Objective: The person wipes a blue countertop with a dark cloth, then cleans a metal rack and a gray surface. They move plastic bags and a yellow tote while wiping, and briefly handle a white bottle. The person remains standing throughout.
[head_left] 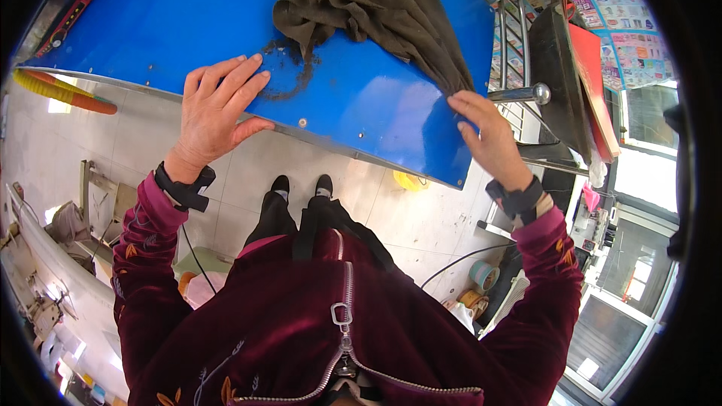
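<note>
A dark grey-brown cloth (372, 4) lies bunched at the far side of a blue tabletop (173, 19), one tapered end stretching toward the right edge. At that end, my right hand (490, 135) has thumb and fingers closed on the cloth's corner. My left hand (214, 109) rests over the table's near edge, fingers stretched out and thumb apart, holding nothing. Just beyond its fingertips, dark crumbs or lint (289, 83) are scattered in a curved patch, running up to the hanging fold of the cloth.
Past the right end of the table stand a metal rail with a round knob (540, 94) and a dark board beside a red panel (590, 79). A yellow and orange hose (68, 90) sticks out below the left edge. Thread spools (483, 274) sit low on the right.
</note>
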{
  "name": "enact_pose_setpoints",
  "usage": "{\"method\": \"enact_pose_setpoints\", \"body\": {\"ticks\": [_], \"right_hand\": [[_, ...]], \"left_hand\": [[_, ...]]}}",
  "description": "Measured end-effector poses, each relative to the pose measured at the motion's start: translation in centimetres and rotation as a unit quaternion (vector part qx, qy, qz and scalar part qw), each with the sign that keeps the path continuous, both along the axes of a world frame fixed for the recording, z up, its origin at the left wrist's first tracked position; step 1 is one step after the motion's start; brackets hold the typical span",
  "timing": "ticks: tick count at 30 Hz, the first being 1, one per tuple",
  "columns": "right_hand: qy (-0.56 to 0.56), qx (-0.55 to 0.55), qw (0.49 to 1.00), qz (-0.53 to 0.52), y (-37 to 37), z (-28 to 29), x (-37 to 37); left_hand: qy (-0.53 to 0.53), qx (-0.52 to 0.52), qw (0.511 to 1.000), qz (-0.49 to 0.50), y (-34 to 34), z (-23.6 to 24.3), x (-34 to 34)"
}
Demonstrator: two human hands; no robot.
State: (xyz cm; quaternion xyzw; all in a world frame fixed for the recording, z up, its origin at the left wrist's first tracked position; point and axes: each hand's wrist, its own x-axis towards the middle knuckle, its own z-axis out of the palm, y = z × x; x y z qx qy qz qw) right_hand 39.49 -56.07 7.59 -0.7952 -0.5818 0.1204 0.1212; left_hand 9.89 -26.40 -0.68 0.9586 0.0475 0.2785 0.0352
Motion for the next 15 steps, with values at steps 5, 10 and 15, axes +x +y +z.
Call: {"method": "enact_pose_setpoints", "body": {"ticks": [5,10,15], "right_hand": [[0.015,-0.003,0.998,0.065,0.2,0.5,-6.4],[-0.018,0.025,0.988,0.151,3.3,0.1,-8.6],[-0.033,0.044,0.975,0.214,9.8,-1.0,-8.7]], "left_hand": [[0.014,-0.022,1.000,-0.001,0.0,0.2,-0.2],[0.014,-0.031,0.999,0.001,-0.1,0.3,-0.2],[0.019,-0.021,1.000,0.005,-0.2,0.5,-0.2]]}}
